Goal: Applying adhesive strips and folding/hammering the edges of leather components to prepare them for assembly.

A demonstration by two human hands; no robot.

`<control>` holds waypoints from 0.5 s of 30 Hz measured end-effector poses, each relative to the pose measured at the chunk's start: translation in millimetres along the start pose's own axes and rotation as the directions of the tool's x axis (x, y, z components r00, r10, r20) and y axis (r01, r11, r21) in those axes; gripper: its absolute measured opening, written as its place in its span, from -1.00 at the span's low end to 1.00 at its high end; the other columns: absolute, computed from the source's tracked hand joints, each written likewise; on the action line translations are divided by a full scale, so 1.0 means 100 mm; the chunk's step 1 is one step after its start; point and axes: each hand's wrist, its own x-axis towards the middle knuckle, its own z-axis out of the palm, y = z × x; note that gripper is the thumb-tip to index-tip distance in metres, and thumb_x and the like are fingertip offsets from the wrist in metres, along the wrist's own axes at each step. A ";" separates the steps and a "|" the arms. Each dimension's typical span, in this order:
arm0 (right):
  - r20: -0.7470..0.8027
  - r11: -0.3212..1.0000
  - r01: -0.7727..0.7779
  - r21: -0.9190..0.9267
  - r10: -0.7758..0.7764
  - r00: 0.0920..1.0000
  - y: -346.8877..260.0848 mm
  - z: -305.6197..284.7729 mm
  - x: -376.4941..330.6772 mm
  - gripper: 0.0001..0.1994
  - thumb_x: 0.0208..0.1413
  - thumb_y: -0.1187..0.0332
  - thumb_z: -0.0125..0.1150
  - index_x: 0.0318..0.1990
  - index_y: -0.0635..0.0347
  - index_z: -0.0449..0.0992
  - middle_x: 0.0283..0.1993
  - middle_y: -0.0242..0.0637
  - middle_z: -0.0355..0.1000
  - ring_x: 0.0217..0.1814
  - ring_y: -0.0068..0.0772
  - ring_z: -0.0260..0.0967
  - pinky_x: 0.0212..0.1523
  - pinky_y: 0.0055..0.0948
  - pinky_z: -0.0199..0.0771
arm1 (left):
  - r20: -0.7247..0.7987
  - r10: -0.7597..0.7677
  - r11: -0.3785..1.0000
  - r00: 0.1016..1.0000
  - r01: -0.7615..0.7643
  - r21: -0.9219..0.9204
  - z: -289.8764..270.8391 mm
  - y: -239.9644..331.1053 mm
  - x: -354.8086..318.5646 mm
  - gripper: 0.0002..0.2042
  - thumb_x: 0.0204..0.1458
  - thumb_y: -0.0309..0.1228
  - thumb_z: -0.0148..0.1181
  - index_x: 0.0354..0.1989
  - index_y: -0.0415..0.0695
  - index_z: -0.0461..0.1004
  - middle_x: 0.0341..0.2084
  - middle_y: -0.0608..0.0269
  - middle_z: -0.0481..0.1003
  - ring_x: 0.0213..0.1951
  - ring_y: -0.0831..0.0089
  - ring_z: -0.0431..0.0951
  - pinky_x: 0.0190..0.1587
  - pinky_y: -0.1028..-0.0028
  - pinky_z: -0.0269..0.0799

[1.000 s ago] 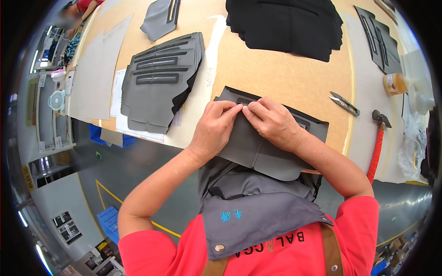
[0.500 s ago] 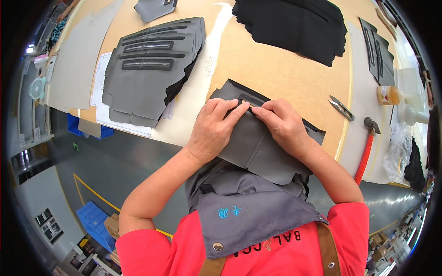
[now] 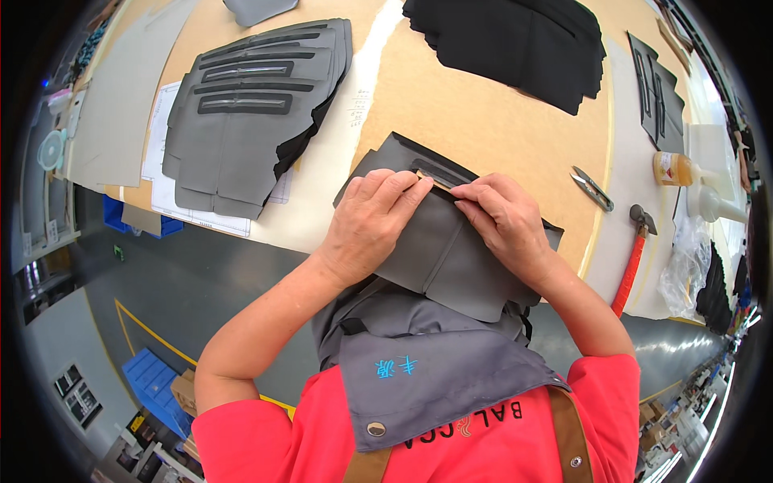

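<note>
A dark grey leather-like panel (image 3: 447, 262) lies at the near table edge, its lower part hanging toward my apron. Near its far side is a long black-framed slot with a light tan strip showing along its edge. My left hand (image 3: 372, 213) pinches the slot's edge at its left end, fingers bent and pressed together. At the slot's right part, my right hand (image 3: 506, 219) has thumb and forefinger closed on the same edge. A short stretch of slot edge shows between the two hands. The exact material under the fingertips is hidden.
A stack of grey slotted panels (image 3: 233, 153) lies left on white paper sheets. Black pieces (image 3: 507, 48) are piled at the back. To the right are thread snips (image 3: 593, 190), a red-handled hammer (image 3: 630, 266), a jar of amber liquid (image 3: 675, 169) and a plastic bag (image 3: 683, 278).
My right hand has moved right along the slot, away from my left hand, so more of the slot edge shows. The left hand keeps its pinch. The whole view has shifted slightly.
</note>
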 end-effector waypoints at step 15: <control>0.054 0.910 0.313 -0.270 -0.310 0.949 0.07 0.01 -0.07 -0.59 -0.07 0.52 0.32 0.03 0.23 0.67 -0.17 -0.31 0.48 -0.22 -0.32 0.44 -0.25 -0.36 0.53 | 0.105 0.112 0.991 0.988 -0.118 0.055 -0.05 -0.03 0.01 -0.56 0.08 -0.47 0.16 0.18 -0.06 0.58 0.06 0.28 0.48 0.09 0.29 0.48 0.14 0.31 0.37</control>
